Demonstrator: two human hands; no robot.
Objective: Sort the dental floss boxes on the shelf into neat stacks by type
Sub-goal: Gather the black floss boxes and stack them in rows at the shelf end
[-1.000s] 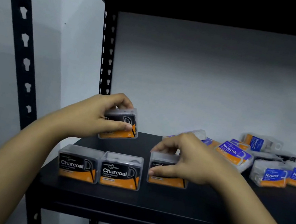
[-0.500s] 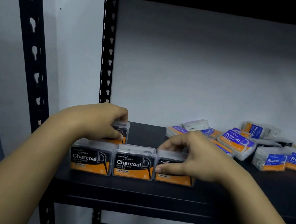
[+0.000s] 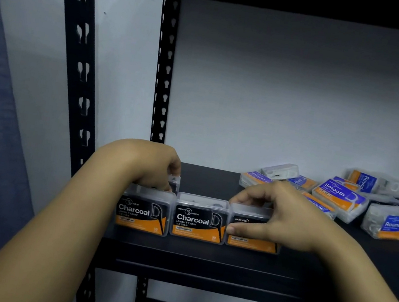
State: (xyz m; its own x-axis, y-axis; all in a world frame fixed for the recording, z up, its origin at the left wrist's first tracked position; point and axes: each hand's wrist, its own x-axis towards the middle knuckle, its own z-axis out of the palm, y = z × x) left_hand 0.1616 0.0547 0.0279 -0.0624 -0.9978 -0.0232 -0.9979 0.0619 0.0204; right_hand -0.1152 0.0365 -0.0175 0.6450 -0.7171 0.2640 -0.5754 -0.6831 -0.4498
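On the black shelf [image 3: 202,258], the left hand [image 3: 154,164] pinches a fourth Charcoal box [image 3: 174,182] behind the front row. Left Charcoal box [image 3: 143,211] and middle Charcoal box [image 3: 199,218] stand touching; the right hand [image 3: 277,215] clasps the right Charcoal box [image 3: 251,242]. Smooth and Round boxes [image 3: 340,196] lie jumbled at right.

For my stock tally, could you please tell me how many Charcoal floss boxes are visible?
4: three black-and-orange Charcoal boxes in a front row, left, middle, right under the right hand; a fourth behind, in the left hand. Others may be hidden.
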